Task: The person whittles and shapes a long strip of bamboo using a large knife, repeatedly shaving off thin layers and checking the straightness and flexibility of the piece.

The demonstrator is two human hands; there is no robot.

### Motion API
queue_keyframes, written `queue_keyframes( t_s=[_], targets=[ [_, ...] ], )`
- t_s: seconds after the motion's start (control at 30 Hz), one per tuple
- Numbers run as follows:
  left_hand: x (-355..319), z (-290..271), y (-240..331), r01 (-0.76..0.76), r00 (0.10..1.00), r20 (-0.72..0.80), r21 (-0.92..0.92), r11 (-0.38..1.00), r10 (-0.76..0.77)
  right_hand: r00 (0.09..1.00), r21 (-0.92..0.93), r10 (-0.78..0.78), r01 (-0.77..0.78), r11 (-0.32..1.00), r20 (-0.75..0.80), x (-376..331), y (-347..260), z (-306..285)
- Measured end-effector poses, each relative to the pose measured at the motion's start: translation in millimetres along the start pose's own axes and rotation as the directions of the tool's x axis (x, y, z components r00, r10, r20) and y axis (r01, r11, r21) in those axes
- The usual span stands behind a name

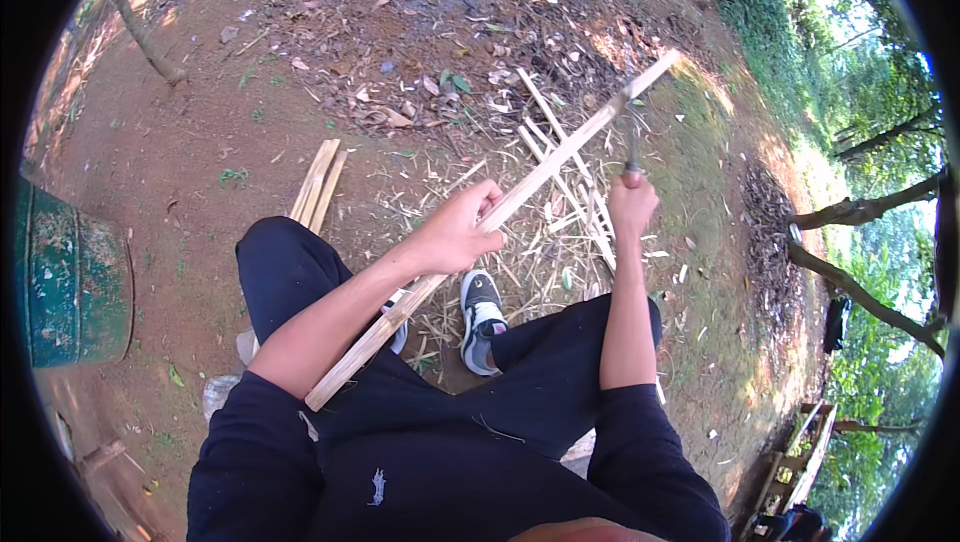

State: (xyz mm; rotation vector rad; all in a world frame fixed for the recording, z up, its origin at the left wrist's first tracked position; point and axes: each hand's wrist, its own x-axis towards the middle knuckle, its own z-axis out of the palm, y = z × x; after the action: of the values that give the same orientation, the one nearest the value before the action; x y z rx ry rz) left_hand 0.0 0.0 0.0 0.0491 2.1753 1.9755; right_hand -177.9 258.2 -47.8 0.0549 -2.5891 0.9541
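A long, pale split wooden strip (550, 166), bamboo-like, runs diagonally from my left thigh up to the far right. My left hand (458, 232) is closed around its middle, thumb on the near side. In my right hand (633, 204) is the handle of a knife (632, 138), pointing away from me. Its dark, slightly blurred blade meets the strip near the far end; how deep the edge sits I cannot tell. Several thinner strips (562, 178) lie crossed on the ground beyond my shoe (482, 317), among scattered pale shavings (530, 267).
More split strips (318, 185) lean beside my left knee. A worn green metal drum (78, 277) stands at the left. Dry leaves (400, 112) litter the bare earth ahead, near a thin trunk (140, 27). Branches (865, 210) and a wooden structure (797, 457) are at the right.
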Motion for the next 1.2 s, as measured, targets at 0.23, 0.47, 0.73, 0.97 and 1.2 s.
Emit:
queue_keyframes(
  t_s=[0.23,0.47,0.73,0.97,1.2],
  targets=[
    [6.3,0.4,-6.8,0.006,0.999,-0.047,-0.088,0.996,-0.010,0.851,0.040,-0.517,0.516,0.856,0.097,-36.9,-36.8,3.1],
    [-6.0,-7.5,0.2,0.035,0.999,0.035,-0.146,0.989,-0.030,0.953,-0.135,-0.299,0.291,0.947,-0.047,3.8,-9.9,17.0],
    [4.1,1.4,-1.2,0.080,0.976,0.216,-0.339,0.937,-0.006,0.987,0.151,-0.046,0.070,0.986,-0.156,-4.8,-10.9,10.1],
    [7.5,0.6,1.6,0.044,0.987,0.158,-0.440,0.897,0.029,0.735,0.014,-0.676,0.677,0.736,-0.052,-29.0,-30.6,1.1],
    [-4.4,-2.9,8.6,0.130,0.984,0.171,-0.506,0.852,-0.048,0.990,-0.014,0.052,-0.055,0.998,-0.134,19.2,0.9,9.5]
  ],
)
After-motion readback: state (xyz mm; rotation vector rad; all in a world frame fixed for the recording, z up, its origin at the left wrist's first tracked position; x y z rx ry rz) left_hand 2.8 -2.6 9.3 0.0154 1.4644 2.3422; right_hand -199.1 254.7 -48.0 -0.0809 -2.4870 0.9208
